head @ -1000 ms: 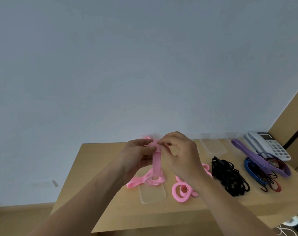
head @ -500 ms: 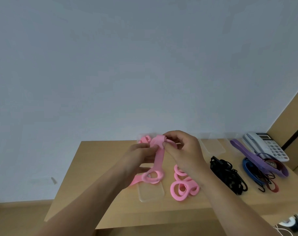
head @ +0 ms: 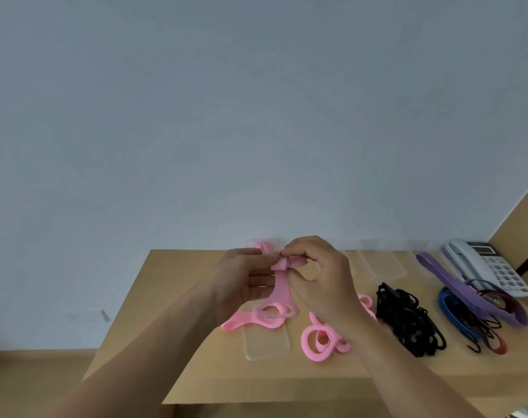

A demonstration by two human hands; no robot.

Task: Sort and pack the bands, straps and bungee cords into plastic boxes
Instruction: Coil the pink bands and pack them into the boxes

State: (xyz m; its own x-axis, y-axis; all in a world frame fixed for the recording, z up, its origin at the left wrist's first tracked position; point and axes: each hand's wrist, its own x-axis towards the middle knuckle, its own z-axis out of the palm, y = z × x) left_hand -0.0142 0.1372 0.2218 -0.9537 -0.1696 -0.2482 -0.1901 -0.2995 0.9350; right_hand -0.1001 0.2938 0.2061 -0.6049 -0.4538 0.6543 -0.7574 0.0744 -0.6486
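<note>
Both hands are working at the top of a pink strap (head: 282,286) held up above the wooden table (head: 196,366). Right hand (head: 317,279) is pinching the rolled upper end of it between thumb and curled fingers, while the left hand (head: 241,282) is gripping the same roll from the other side, its fingers closing round the fold. Below the roll the strap is hanging straight down, and its looped lower end is trailing onto a clear plastic lid (head: 267,342) lying flat on the table.

Judging by how it is drooping and curling, the strap is looking soft, light and rubbery, so it is probably springing back whenever the roll is loosened. Keeping the pinch right on the coil is seeming the safest hold; the dangling tail is offering little control.

Just beside the lid, more pink loops (head: 323,342) are lying in a loose heap under the right forearm. Further right a tangle of black straps (head: 407,318) is sitting apart from a pile of bungee cords (head: 479,324) with a purple band (head: 455,282) draped over them. Clear plastic boxes (head: 383,260) are standing along the back edge; behind the hands one appears to be holding something pink already. A desk telephone (head: 485,267) is occupying the far right corner
</note>
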